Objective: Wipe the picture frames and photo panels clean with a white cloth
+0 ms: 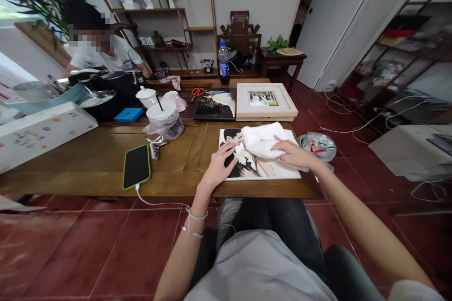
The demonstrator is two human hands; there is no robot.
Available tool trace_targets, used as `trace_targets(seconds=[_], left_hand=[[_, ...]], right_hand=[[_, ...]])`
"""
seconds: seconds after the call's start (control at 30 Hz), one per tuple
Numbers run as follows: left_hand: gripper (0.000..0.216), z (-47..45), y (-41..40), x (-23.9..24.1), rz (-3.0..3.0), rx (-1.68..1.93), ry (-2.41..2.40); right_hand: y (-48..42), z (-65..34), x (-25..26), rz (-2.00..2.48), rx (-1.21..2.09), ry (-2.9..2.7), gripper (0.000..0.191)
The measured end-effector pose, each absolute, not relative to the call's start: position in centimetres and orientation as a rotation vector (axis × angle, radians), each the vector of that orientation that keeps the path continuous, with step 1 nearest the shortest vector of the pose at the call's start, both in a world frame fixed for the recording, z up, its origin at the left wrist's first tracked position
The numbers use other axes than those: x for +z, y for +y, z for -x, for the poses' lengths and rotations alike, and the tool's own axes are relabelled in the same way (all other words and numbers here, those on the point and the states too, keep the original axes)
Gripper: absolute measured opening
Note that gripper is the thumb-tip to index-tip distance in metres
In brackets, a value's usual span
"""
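A wedding photo panel (243, 170) with a white edge lies flat near the front right of the wooden table. My left hand (221, 163) rests on its left part, fingers stretched out over the picture. Bunched on the panel's upper right is a white cloth (263, 138), and my right hand (291, 154) grips it, pressing it against the surface. The cloth hides part of the photo. Just behind the panel sit a dark photo panel (216, 105) and a light wooden picture frame (265, 101).
A phone (137, 167) on a charging cable lies left on the table (169, 183). Further back stand a lidded cup in a plastic bag (163, 120), a cola bottle (223, 63) and orange-handled scissors (197, 92). A person (106, 51) sits at the far left. A bin (318, 146) stands right.
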State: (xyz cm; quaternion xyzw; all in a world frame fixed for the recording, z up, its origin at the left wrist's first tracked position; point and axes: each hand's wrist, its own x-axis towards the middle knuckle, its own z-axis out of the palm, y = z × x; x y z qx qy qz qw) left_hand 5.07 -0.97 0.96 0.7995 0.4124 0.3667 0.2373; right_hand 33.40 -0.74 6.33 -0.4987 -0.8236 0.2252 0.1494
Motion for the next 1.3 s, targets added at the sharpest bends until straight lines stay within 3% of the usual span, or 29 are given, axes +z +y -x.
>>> trace_targets(seconds=[0.27, 0.53, 0.83, 1.07, 1.3], left_hand=[[0.035, -5.2, -1.1, 1.1, -2.165, 1.059, 1.148], [0.038, -5.2, -1.0, 1.0, -2.098, 1.119, 1.186], [0.037, -5.2, -1.1, 1.1, -2.110, 1.105, 1.184], [0.035, -5.4, -1.2, 1.1, -2.134, 1.087, 1.201], [0.037, -5.3, -1.3, 1.1, -2.152, 1.018, 1.230]], right_hand=[[3.4, -33.1, 5.4, 1.406, 0.569, -2.293, 0.030], [1.5, -32.7, 5.2, 1.423, 0.527, -2.290, 0.040], [-8.3, -31.3, 6.8, 1.241, 0.437, -2.540, 0.044], [-13.3, -30.4, 8.1, 1.158, 0.610, -2.655, 0.044], [-10.5, -31.1, 8.2, 1.284, 0.769, -2.561, 0.050]])
